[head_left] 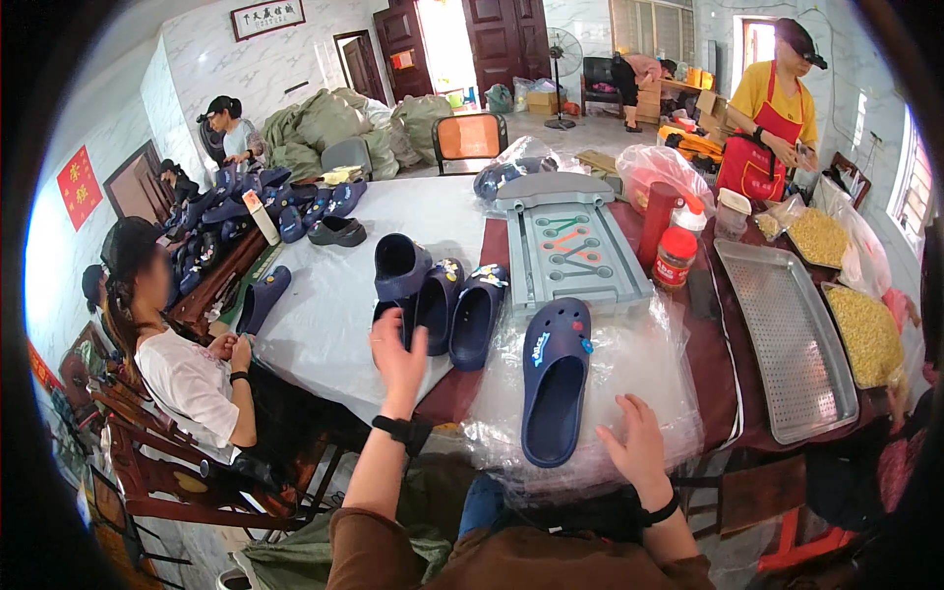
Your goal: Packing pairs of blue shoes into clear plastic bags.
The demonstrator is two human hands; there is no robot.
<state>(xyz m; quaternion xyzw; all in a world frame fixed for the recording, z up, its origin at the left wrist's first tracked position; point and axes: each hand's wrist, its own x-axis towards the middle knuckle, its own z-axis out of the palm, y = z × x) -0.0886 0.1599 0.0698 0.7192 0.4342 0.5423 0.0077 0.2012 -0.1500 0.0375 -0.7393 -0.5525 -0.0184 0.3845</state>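
Observation:
One navy blue foam clog (pixel 555 411) with small charms lies sole-down on a stack of clear plastic bags (pixel 644 364), its heel toward me. My right hand (pixel 637 444) is just right of its heel, open and holding nothing. At the near ends of a cluster of matching clogs (pixel 476 320), my left hand (pixel 398 359) is raised with fingers and thumb apart. It hides part of a lower clog; I cannot tell whether it touches it. Another clog (pixel 399 267) rests on top of that cluster.
Behind the bags stands a grey plastic case (pixel 570 246). Red-lidded jars (pixel 675 258) and a perforated metal tray (pixel 787 339) are to the right, with bags of yellow pieces (pixel 863 334) beyond. A seated person (pixel 192 383) works at left; more clogs (pixel 264 300) lie near them.

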